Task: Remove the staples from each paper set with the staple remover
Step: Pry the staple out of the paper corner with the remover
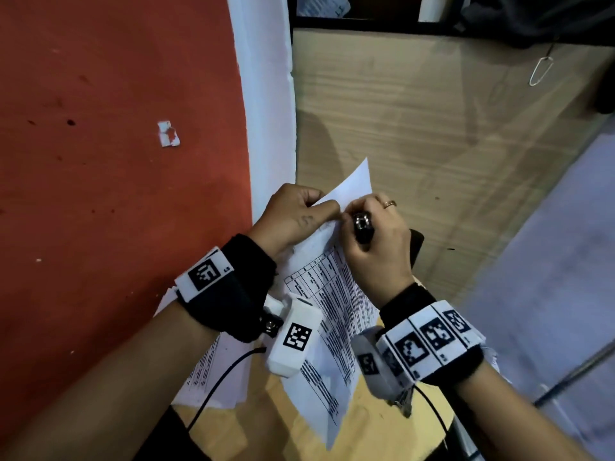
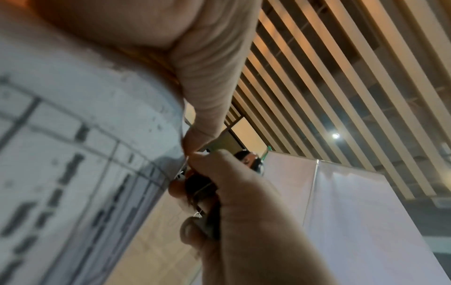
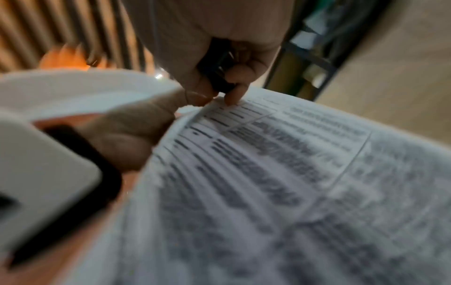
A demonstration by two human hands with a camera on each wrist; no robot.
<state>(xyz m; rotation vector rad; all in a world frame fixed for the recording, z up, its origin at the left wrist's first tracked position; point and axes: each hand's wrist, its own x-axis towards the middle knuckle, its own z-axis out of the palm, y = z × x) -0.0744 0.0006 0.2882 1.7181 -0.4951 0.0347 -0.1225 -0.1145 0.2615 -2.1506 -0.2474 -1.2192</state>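
Over at 9 o'clock it's just the red wall (image 1: 116,161) with a small torn white paper scrap (image 1: 168,134) stuck on it. Down around 7 o'clock a second pile of printed white sheets (image 1: 213,377) lies on the yellow-brown wooden tabletop (image 1: 293,437), partly under the left forearm.

Dead centre, the left hand (image 1: 293,214) has thumb and fingers pinched tight on the top corner of the white printed paper set with tables (image 1: 327,314), which is lifted off the table with its top page peeling back toward 12 o'clock. Right next to it, touching that same corner, the right hand (image 1: 379,247) is curled around the small black and chrome staple remover (image 1: 362,226), nose aimed at the pinched corner. Can't see the staple itself, fingers are covering it.

What I'd worry about: the sheets are only held in the air by that pinch, so a hard yank probably rips the corner instead of freeing the staple. Left fingertips also sit very close to the metal nose, so a slip could nick them.
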